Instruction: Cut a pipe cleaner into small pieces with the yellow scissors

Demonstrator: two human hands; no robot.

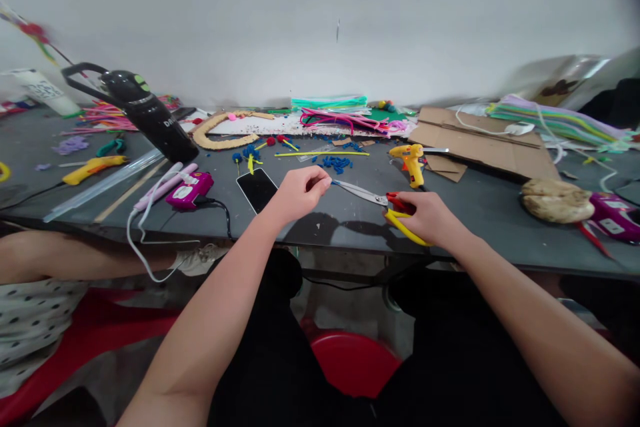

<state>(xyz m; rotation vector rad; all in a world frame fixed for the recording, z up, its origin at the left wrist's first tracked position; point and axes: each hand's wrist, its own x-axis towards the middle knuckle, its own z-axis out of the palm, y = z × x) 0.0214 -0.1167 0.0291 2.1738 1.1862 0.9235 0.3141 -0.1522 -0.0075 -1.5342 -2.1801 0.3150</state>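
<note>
The tiny blue bit at the left hand, by the tip of the metal scissors with red and yellow handles, is too small to identify, and the right hand hides part of those handles. The left forearm covers part of the flat black phone with a white rim. The picture's edge cuts off a glossy purple box on the right and a yellow curved piece on the left, while lettering on the white cylindrical container at far left is blurred.
</note>
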